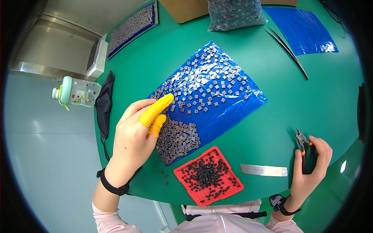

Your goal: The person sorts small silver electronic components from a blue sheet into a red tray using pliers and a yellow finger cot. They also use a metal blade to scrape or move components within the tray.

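My left hand (136, 126) wears yellow finger cots on its index finger and thumb. It reaches over a blue film sheet (217, 128), the index fingertip against small square grey pieces (199, 95) spread across it. Thumb and index finger are apart, and I see nothing held between them. A denser heap of the same pieces (176, 139) lies below the thumb at the sheet's near left corner. At the right, my right hand (312, 165) is closed around a pair of side cutters (300, 139) with black and orange handles, jaws pointing away from me.
Near me, a red tray (236, 190) holds small black parts; a few lie beside it. A metal blade-like strip (264, 170) is to its right. Tweezers (289, 52), another blue sheet (307, 33) and a filled plastic bag (237, 15) are far off. A bottle (79, 92) stands left.
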Tool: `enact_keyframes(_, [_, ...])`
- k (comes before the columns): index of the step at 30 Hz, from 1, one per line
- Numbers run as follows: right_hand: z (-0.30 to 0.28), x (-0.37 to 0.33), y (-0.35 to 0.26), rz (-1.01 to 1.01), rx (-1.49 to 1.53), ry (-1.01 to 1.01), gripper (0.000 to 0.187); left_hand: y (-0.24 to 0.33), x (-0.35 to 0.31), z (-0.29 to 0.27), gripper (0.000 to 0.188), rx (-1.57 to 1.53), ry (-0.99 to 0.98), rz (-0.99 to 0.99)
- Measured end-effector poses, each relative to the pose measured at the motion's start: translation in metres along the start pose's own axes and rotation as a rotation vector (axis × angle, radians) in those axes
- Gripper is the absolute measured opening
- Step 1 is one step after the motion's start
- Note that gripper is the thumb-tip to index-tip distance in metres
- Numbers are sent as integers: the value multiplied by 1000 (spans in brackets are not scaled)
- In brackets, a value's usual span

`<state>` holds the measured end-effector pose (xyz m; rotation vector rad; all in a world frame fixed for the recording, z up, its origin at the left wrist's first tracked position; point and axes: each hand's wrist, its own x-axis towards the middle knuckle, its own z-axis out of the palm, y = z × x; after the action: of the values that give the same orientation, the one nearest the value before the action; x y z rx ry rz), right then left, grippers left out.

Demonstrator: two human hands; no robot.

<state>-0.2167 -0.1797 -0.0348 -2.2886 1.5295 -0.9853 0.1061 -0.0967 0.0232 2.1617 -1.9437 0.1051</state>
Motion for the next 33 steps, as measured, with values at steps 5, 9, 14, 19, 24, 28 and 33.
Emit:
enact_keyframes(5, [-1,0,0,-3,7,5,40,-1,2,2,39,-19,-25,-20])
enact_keyframes(9, [1,0,0,-6,7,3,40,-1,1,2,38,14,-22,-4])
enact_keyframes(14, [-1,1,0,-18,-6,6,40,1,3,1,35,101,-39,33])
enact_keyframes(19, [0,0,0,-18,-8,8,40,0,1,2,34,123,-6,59])
enact_keyframes(24, [1,-1,1,-8,6,9,40,1,2,1,33,65,-10,58])
enact_keyframes(28, [0,0,0,-14,-2,8,40,0,2,2,33,70,-13,58])
enact_keyframes(33, [0,0,1,-19,-5,6,40,0,2,-1,35,53,-6,35])
